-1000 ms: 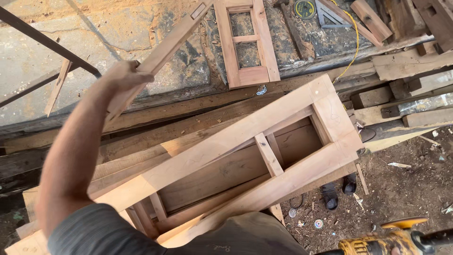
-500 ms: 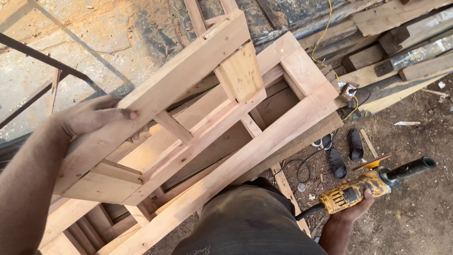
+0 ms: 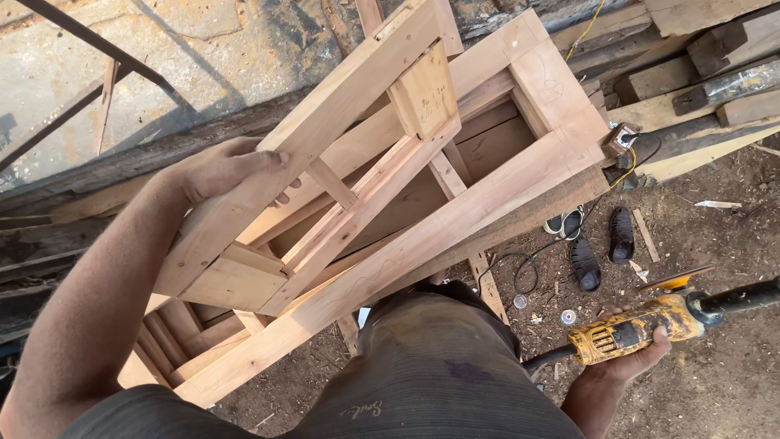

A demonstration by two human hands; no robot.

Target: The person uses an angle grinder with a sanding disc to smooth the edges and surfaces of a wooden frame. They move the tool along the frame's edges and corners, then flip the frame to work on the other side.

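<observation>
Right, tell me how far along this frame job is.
Done: two wooden frames are joined up, the small frame lying on the large frame. In hand: the left hand grips the small frame's rail; the right hand holds a yellow angle grinder down at the side, off the wood. Left: any grinding; none shows yet.

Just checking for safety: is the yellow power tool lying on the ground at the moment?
No, the right hand grips the yellow power tool above the dirt.
</observation>
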